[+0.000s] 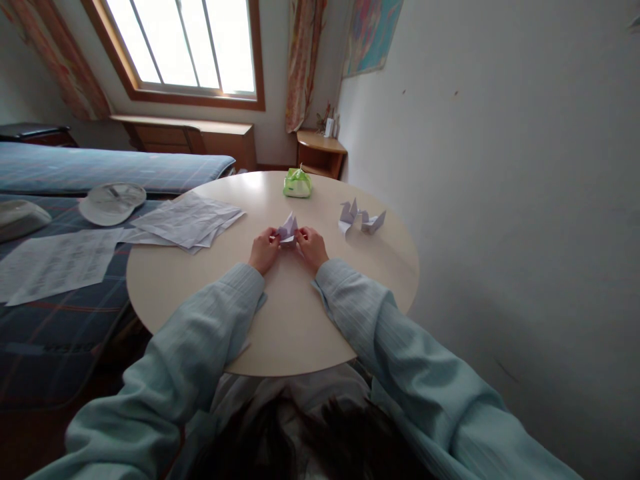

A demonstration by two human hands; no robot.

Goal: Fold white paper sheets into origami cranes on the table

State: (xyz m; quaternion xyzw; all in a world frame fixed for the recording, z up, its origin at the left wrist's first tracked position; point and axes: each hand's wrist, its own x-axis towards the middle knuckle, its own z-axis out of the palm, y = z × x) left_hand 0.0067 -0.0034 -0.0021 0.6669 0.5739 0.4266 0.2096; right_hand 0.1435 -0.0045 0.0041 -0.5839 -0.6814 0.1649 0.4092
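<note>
A small folded paper figure (289,231), pale lilac-white with a raised point, is between my two hands over the middle of the round table (280,320). My left hand (265,249) pinches its left side, fingers closed. On its right side my right hand (311,247) grips it the same way. Part of the paper is covered by my fingertips. Right of my hands stand two more folded paper figures, one (349,215) with upright points and another (373,222) close beside it.
A green tissue pack (298,183) sits near the table's far edge. Loose paper sheets (187,220) overlap the left edge. Beyond them, a white cap (113,203) lies on a plaid bed (55,340). A white wall (500,200) rises close on the right.
</note>
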